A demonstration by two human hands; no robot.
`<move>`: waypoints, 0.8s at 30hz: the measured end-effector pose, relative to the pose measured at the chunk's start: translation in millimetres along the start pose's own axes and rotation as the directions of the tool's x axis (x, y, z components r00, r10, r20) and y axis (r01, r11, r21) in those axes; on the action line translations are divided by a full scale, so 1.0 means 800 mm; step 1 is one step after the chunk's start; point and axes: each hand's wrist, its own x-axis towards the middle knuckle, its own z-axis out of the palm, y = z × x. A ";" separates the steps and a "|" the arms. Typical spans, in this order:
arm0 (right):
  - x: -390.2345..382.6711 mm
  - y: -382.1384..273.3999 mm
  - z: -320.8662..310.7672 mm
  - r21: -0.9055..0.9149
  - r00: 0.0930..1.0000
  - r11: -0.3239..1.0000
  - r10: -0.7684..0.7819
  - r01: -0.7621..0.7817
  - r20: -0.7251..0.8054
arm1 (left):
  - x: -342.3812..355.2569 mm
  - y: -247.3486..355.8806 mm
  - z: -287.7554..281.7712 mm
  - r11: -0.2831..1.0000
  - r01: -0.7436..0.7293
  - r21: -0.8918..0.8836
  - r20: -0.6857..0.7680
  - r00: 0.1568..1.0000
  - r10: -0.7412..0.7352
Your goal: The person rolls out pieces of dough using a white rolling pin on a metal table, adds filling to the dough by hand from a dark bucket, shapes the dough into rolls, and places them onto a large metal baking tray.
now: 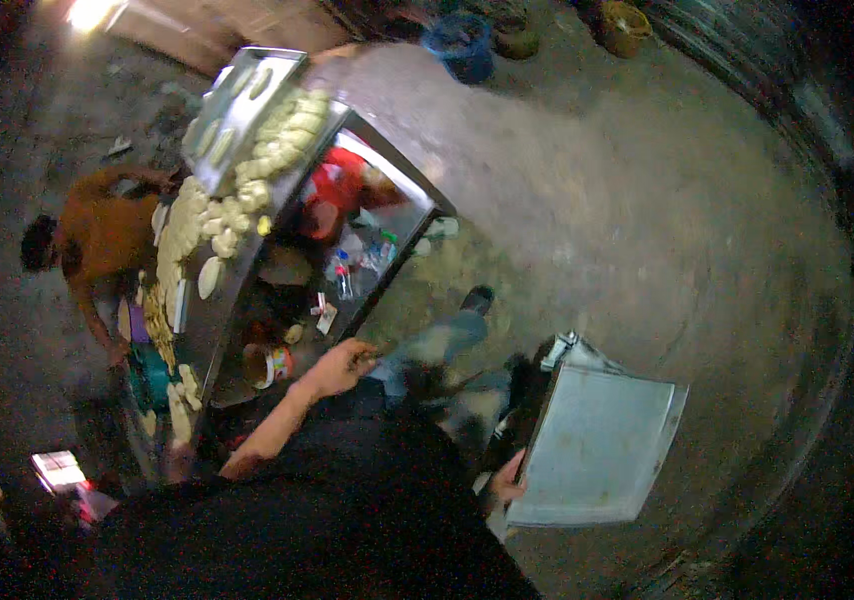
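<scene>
The head view shows the right hand (509, 482) with its fingers closed on the near side edge of a flat metal tray (602, 445). The tray is at the person's right side, its broad grey face turned toward the camera and the floor (727, 300) showing around it. The left hand (340, 369) is out in front, beside the lower part of a long table (222, 312); its fingers look partly curled, but blur and shadow mean I cannot tell whether they grip anything.

Under the tabletop, a tub (274, 366) carries a white and orange-red label, the one clear label in sight, though its print is too smeared to read. Further along the lower shelf (405, 222) are small plastic bottles (344, 280) with touches of blue and red, any lettering too small to make out, and a bright red bundle (335, 185). On top lie many pale dough pieces (282, 140), next to a shallow tray (232, 130) with long pieces in it. A co-worker (112, 225) in a brownish-orange top bends at the table's far side. At lower left, a lit screen (59, 470) is too glaring to read.
</scene>
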 end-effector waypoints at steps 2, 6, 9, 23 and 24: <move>0.021 0.086 0.065 -0.207 0.949 0.936 -0.305 0.284 -0.079 | 0.014 -0.039 0.004 0.954 -0.191 -0.230 -0.026 0.981 0.191; 0.067 0.146 0.182 -0.948 0.749 0.246 -0.663 0.200 -0.014 | 0.057 -0.054 0.018 0.956 -0.185 -0.228 -0.138 0.978 0.156; 0.174 0.219 0.227 -0.982 0.870 0.031 -0.471 0.185 0.149 | 0.137 -0.019 -0.059 0.937 -0.286 -0.203 -0.213 0.946 0.243; 0.538 0.895 0.120 -0.825 0.960 -0.535 0.083 -0.183 -0.267 | 0.121 -0.067 -0.402 0.692 -0.365 -0.623 -0.704 0.647 -0.294; 0.556 0.927 0.092 -0.821 0.949 -0.536 0.110 -0.195 -0.297 | 0.124 -0.095 -0.415 0.632 -0.289 -0.719 -0.621 0.677 -0.396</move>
